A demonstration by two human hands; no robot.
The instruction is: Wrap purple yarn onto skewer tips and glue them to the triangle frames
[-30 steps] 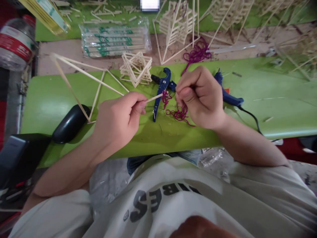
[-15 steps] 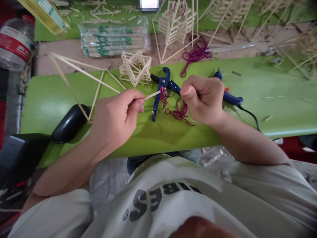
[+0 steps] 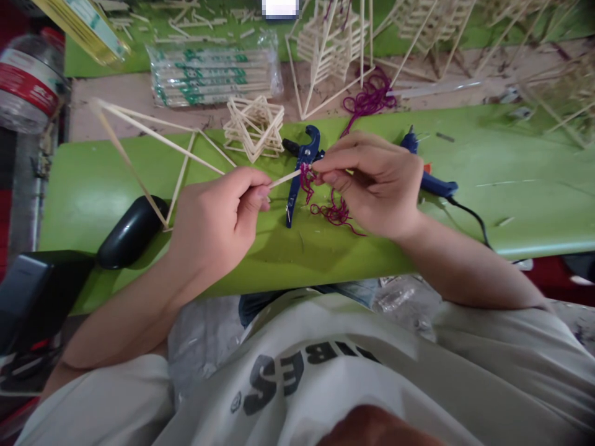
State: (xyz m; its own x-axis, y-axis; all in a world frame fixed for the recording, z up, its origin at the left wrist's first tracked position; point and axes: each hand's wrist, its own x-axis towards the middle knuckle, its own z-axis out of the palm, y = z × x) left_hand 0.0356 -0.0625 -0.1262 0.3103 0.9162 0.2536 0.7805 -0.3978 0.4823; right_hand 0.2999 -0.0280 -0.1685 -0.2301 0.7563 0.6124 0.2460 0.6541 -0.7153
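My left hand (image 3: pixel 218 217) pinches a thin wooden stick frame (image 3: pixel 162 139) whose free stick end points right. Purple string (image 3: pixel 307 183) is bunched at that end, over a blue cutter (image 3: pixel 295 179). My right hand (image 3: pixel 376 186) is at the string-wrapped tip, thumb and fingers drawn together; what lies between them is too small to make out. More purple string (image 3: pixel 337 214) hangs or lies below my right fingers. A small stick star shape (image 3: pixel 255 127) sits behind the cutter.
A blue glue gun (image 3: pixel 434 183) with a cord lies right. A black mouse-like object (image 3: pixel 132 232) is at left. Behind are packaged sticks (image 3: pixel 214 74), a purple string pile (image 3: pixel 369 93) and a larger stick structure (image 3: pixel 330 46). A bottle (image 3: pixel 30 83) stands far left.
My right hand has moved left to the string-wrapped stick end, its fingers going from a fist to a pinch. My left hand has stayed in place.
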